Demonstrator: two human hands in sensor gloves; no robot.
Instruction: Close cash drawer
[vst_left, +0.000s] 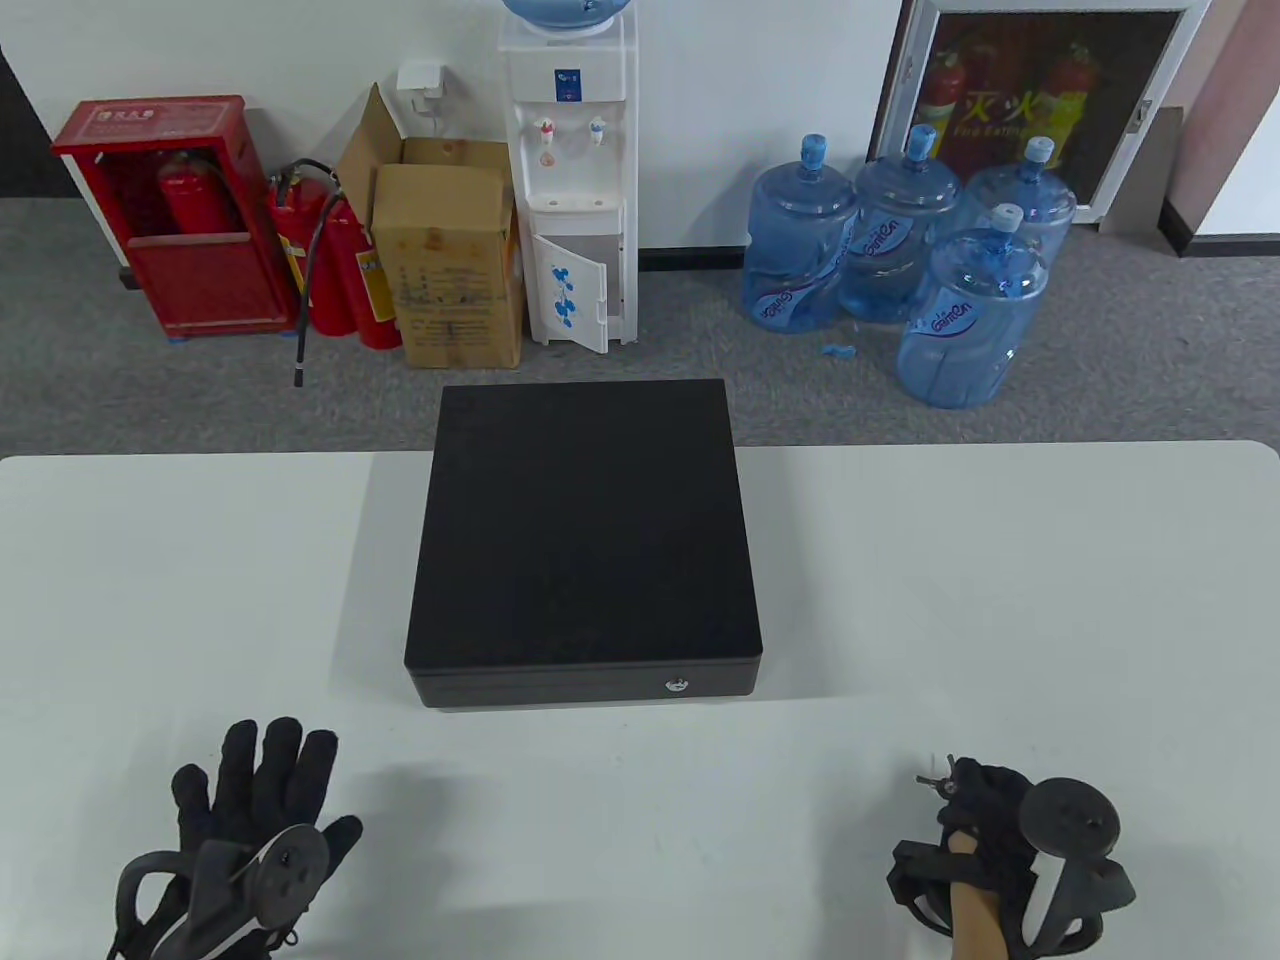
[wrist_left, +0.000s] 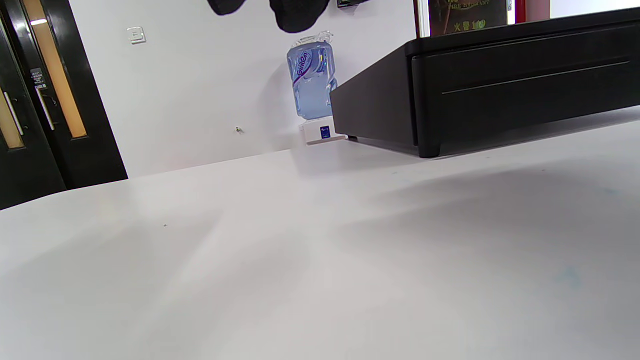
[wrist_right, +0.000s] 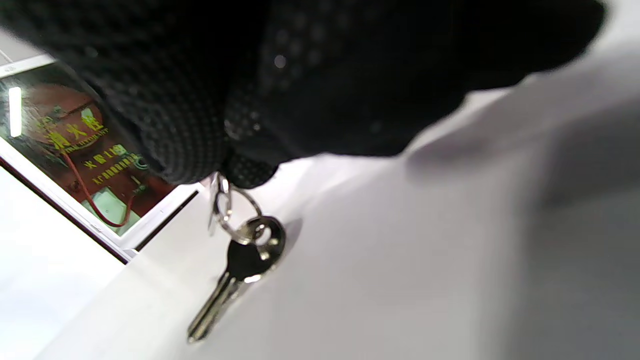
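white table (vst_left: 1000, 600); black cash drawer (vst_left: 585, 545) sits on it mid-width, back end reaching the far edge, front with lock facing the near edge; keys on a ring (wrist_right: 235, 265) touch the top near the near-right corner

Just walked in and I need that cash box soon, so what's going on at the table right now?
A person in sensor gloves sits at the white table. The black cash drawer sits in the middle with its front flush, so it looks closed, and neither hand touches it. The right hand holds a key ring with keys, one key's tip resting on the table. The left hand is spread open near the table's near edge, holding nothing.
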